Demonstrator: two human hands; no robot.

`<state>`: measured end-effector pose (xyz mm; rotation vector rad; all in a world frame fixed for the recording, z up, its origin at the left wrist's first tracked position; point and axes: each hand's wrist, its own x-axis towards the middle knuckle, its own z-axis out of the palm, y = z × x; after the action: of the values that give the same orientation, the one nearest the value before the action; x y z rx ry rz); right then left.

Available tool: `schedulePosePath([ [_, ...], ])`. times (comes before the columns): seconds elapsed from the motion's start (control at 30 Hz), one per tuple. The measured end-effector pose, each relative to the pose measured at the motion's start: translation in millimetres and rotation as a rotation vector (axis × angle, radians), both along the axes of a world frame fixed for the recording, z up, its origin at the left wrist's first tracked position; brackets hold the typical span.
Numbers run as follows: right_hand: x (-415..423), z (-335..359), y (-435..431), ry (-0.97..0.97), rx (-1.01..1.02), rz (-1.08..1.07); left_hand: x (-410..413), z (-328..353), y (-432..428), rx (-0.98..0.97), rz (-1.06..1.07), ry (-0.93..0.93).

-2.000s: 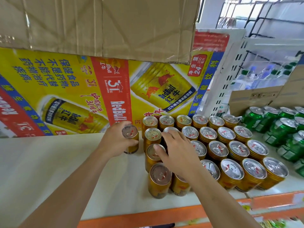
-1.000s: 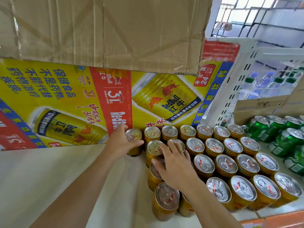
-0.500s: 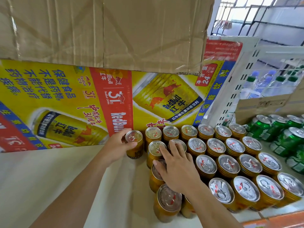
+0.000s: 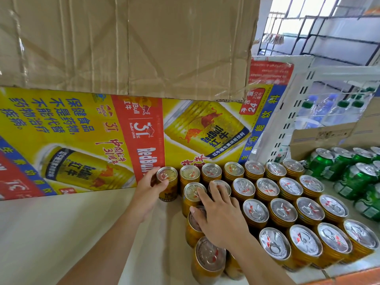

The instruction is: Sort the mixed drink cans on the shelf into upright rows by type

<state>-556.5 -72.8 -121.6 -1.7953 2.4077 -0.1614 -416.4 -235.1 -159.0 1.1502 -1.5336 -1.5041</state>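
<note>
Rows of gold cans (image 4: 283, 210) stand packed on the shelf (image 4: 51, 233). The left hand (image 4: 147, 194) wraps thumb and fingers round the side of the end can (image 4: 167, 174), at the open end of the farthest row and just beside its neighbour. The right hand (image 4: 218, 214) lies flat to the right of it, fingers spread and fairly straight across several lids, gripping nothing.

The step looks like seating this end can into line. To do it well, slide it along the shelf until its wall touches the next can. Grip it low on the body so it does not tip, and let the flat hand steady the neighbours against the push.

The end can stands upright, with its long axis vertical and its pull-tab lid facing up. Green cans (image 4: 349, 177) sit well to the right of both hands, and several look tilted and not yet in rows.
</note>
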Motion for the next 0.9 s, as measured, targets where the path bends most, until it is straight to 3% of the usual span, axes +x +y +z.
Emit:
schedulePosePath([
  [0.27, 0, -2, 1, 0.017, -0.013, -0.004, -5, -3, 6, 0.055, 0.108, -0.03],
  [0.5, -6, 5, 5, -0.037, -0.068, -0.001, -11, 20, 39, -0.32, 0.139, -0.417],
  [0.67, -32, 12, 37, -0.044, -0.164, -0.085, -34, 54, 103, -0.611, -0.219, -0.53],
  [0.77, -58, 14, 64, -0.053, -0.108, -0.169, -52, 59, 138, -0.667, -0.453, -0.756],
  [0.9, -94, 14, 96, -0.074, -0.026, -0.266, -65, 49, 166, -0.717, -0.489, -1.026],
])
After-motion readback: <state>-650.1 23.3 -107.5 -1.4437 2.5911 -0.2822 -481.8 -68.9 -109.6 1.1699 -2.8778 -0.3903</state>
